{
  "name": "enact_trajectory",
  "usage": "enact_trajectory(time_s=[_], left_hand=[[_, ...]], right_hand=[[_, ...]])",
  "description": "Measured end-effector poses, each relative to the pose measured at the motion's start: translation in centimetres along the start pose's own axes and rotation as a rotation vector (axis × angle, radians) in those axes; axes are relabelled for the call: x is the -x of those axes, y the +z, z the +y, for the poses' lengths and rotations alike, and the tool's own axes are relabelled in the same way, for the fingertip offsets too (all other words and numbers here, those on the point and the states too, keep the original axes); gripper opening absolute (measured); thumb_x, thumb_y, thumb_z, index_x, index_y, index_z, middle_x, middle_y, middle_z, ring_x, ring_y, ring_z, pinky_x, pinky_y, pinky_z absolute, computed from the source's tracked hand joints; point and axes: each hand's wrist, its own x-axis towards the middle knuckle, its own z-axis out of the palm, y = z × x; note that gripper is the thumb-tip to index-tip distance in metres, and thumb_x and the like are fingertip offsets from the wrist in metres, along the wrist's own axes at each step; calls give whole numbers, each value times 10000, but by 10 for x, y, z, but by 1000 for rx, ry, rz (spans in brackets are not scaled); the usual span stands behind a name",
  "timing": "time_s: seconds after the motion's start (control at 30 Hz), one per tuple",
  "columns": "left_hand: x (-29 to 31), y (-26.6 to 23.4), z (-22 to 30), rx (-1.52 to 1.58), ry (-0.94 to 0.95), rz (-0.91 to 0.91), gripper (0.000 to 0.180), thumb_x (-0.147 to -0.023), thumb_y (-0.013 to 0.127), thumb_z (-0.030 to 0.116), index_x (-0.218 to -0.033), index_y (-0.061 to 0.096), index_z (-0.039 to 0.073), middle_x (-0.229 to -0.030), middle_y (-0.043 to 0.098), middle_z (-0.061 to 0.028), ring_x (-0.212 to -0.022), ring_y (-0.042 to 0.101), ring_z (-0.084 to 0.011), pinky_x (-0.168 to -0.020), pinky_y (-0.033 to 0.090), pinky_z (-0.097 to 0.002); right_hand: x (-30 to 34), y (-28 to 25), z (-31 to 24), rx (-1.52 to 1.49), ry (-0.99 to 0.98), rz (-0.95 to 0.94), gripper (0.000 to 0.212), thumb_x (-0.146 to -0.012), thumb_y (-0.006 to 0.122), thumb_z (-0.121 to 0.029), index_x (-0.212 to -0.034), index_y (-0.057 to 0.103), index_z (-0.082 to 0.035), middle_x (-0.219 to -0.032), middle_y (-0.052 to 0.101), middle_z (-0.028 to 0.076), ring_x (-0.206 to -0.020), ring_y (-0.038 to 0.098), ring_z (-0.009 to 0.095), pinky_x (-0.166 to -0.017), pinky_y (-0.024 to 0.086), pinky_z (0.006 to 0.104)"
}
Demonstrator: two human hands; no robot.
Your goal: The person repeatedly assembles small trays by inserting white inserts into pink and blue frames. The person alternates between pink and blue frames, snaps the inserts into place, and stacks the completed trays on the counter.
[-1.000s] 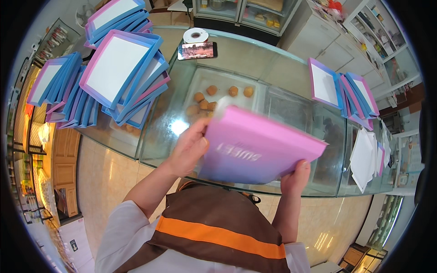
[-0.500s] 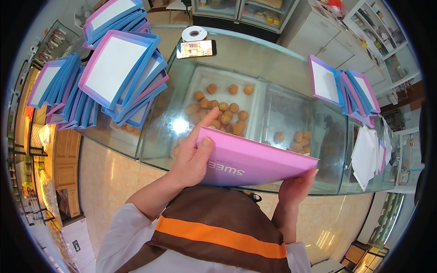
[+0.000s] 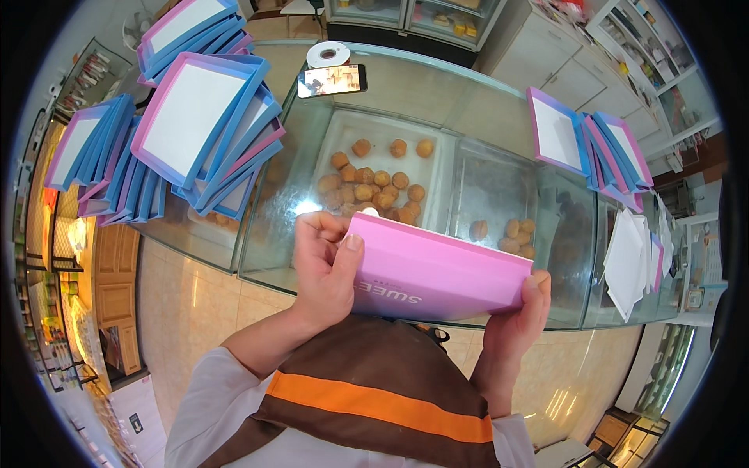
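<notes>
Between my two hands, above the near edge of the glass counter (image 3: 488, 125), is a pink-purple cardboard box piece (image 3: 437, 269) with white lettering, its printed face toward me. My left hand (image 3: 324, 265) grips its left end, thumb on the printed face and fingers curled behind the edge. At the right end, my right hand (image 3: 523, 308) is closed round the corner, with the thumb near the upper edge. The far side of the piece is hidden. Beyond it, under the glass, round brown pastries (image 3: 382, 179) lie in a white tray (image 3: 343, 132).
Stacks of pink and blue box trays with white insides (image 3: 191, 117) stand at the left. More box trays (image 3: 558, 132) and white sheets (image 3: 624, 265) are at the right. A phone (image 3: 331, 79) and a ribbon roll (image 3: 328, 54) sit at the counter's far side.
My left index finger, stretched out before, has curled in behind the box piece. My right hand has come up round the right corner, and the piece's upper edge has tilted slightly.
</notes>
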Motion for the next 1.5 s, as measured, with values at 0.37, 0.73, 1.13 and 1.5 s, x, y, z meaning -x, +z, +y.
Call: enact_trajectory(time_s=[0.37,0.73,1.13,1.5], left_hand=[[0,11,22,-183,-166,-12,435,-1132,475,280,-1377,594,-59,-1175,699,-59,-1086,607,-99,-951,482,-268],[0,5,14,-103,-131,-58,263,-1108,539,240,-1242,492,19,-1085,627,-42,-953,559,-60,-855,476,-253],[-16,-2,30,84,-290,-74,199,-1091,574,214,-1053,609,23,-992,636,11,-878,548,-54,-810,466,-245],[-40,-85,-19,-825,-16,-1273,72,-974,614,128,-993,666,81,-907,647,-88,-969,614,-286,-1064,362,-434]], right_hand=[[18,20,7,101,-62,155,357,-1122,496,-307,-1135,659,10,-978,674,12,-894,578,74,-798,457,235],[16,30,2,142,-111,206,303,-1109,523,-282,-1111,633,0,-995,673,23,-900,585,80,-826,473,247],[-5,9,-14,33,8,-61,285,-1083,575,-275,-983,635,-16,-943,670,21,-858,575,85,-791,463,270],[-43,-46,17,1039,-226,-1202,119,-865,768,-80,-983,754,-84,-836,672,55,-880,626,260,-953,424,409]])
